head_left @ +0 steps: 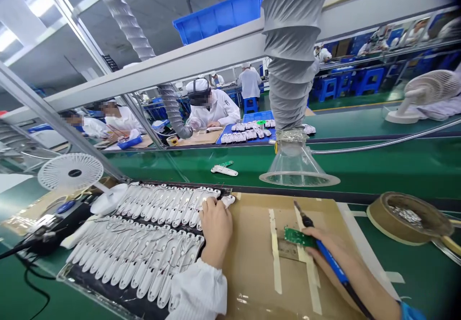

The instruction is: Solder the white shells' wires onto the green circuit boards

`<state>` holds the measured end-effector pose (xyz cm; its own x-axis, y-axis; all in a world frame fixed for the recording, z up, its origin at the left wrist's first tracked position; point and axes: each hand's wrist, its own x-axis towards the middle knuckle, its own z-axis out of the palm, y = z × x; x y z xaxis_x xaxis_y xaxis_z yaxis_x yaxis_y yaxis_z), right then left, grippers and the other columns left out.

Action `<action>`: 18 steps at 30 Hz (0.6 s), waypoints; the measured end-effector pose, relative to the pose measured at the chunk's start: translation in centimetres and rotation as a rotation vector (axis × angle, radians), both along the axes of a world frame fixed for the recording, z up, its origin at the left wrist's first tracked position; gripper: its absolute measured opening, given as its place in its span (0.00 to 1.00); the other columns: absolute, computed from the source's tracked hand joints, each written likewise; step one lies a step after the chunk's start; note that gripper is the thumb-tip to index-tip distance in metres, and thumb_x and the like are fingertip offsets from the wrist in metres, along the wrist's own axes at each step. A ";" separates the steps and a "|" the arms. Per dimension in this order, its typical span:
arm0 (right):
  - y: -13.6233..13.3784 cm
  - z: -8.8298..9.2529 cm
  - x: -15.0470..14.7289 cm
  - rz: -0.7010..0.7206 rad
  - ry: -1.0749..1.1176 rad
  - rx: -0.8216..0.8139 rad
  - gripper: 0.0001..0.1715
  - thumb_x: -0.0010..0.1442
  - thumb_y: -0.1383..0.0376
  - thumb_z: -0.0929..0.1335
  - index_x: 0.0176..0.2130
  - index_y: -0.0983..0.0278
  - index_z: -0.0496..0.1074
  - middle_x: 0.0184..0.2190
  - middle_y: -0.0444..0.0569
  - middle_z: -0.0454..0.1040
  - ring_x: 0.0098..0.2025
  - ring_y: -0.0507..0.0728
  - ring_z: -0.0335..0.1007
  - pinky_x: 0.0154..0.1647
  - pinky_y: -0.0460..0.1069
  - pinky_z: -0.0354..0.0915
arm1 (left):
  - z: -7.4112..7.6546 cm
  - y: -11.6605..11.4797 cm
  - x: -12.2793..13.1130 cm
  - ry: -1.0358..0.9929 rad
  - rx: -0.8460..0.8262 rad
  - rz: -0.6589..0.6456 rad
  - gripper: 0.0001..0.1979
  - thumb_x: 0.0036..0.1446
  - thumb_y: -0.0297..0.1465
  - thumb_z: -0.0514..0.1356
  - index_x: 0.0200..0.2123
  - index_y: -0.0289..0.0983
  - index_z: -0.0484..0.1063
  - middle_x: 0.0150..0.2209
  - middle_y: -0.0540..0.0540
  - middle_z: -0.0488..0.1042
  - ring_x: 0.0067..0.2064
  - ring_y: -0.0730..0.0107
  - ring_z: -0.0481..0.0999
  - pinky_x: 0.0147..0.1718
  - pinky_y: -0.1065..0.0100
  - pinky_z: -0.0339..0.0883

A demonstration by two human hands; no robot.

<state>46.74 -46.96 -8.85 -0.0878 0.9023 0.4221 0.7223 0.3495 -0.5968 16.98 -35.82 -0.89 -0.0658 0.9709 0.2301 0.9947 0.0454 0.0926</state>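
Note:
My left hand (215, 229) reaches to the right end of the upper row of white plastic casings (169, 205) on a black tray (118, 293), fingers curled onto a single white casing (227, 200). My right hand (333, 250) grips a blue-handled soldering iron (326, 253) with its tip pointing up and away. The same hand holds a small green circuit board (297, 237) against a brown cardboard mat (252, 243) striped with tape.
A clear funnel hood (297, 166) on a grey duct hangs over the green conveyor (378, 164). One white casing (224, 170) lies on the belt. A brown solder spool (406, 217) is at right, a white fan (72, 173) at left. People in white coats work across the line.

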 end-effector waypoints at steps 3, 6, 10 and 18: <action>-1.2 0.4 -1.9 0.036 0.008 0.004 0.19 0.80 0.56 0.58 0.63 0.51 0.71 0.59 0.51 0.78 0.59 0.66 0.77 0.53 0.58 0.78 | -0.1 -2.7 1.6 -0.046 -0.036 -0.094 0.11 0.68 0.24 0.55 0.43 0.34 0.78 0.54 0.37 0.73 0.53 0.53 0.76 0.53 0.55 0.71; -1.4 0.7 -2.5 0.057 0.020 -0.020 0.18 0.80 0.56 0.61 0.63 0.47 0.71 0.59 0.49 0.77 0.60 0.65 0.76 0.51 0.56 0.78 | -0.9 -5.9 2.8 -0.153 -0.126 -0.221 0.13 0.70 0.23 0.51 0.45 0.35 0.76 0.55 0.37 0.73 0.53 0.55 0.77 0.52 0.56 0.72; -1.0 0.1 -2.5 0.054 0.053 -0.055 0.18 0.78 0.55 0.65 0.64 0.47 0.71 0.60 0.50 0.76 0.59 0.66 0.76 0.53 0.59 0.78 | -2.1 -8.9 3.1 -0.334 -0.205 -0.263 0.09 0.70 0.27 0.52 0.45 0.37 0.73 0.51 0.37 0.74 0.53 0.51 0.76 0.51 0.54 0.73; 0.0 -1.6 -3.4 -0.006 0.059 0.049 0.15 0.76 0.65 0.63 0.54 0.54 0.76 0.51 0.53 0.79 0.53 0.66 0.78 0.52 0.58 0.77 | -4.4 -6.0 0.6 -0.718 -0.183 -0.331 0.22 0.65 0.42 0.56 0.57 0.39 0.74 0.56 0.36 0.79 0.58 0.47 0.79 0.59 0.45 0.73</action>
